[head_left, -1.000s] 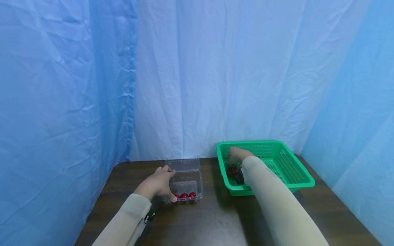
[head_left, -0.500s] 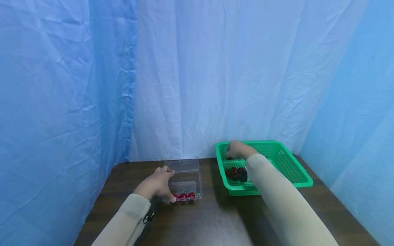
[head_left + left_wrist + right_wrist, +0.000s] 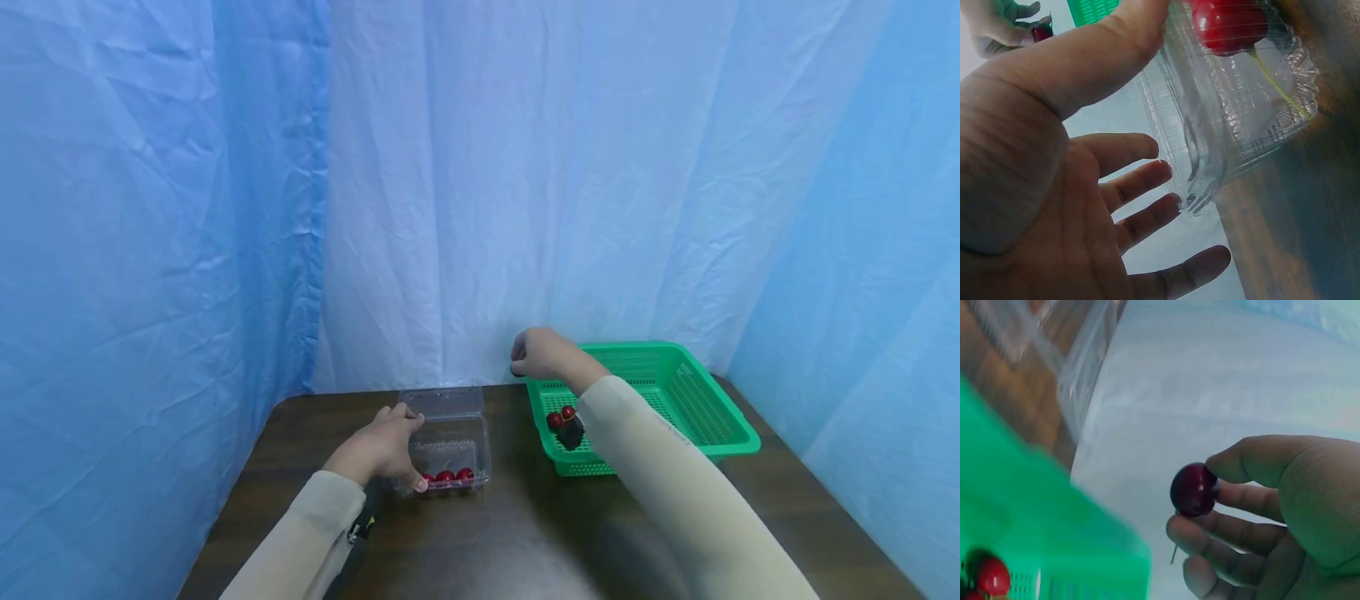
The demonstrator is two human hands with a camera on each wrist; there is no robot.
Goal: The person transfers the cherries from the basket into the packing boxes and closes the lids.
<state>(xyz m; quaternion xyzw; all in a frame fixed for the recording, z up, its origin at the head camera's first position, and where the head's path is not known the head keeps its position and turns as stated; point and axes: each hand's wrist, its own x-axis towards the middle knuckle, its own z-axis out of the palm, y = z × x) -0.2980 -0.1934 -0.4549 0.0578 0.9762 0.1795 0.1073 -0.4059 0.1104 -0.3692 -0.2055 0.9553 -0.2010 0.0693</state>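
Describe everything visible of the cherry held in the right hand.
The cherry is round, dark red and glossy, with a bright highlight and a thin stem showing below it in the right wrist view. No damage shows. The right hand pinches it between thumb and fingers, near the far left corner of the green basket. The grip hides part of its surface.

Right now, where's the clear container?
In the head view, the clear container sits on the table, left of the green basket, by the left hand.
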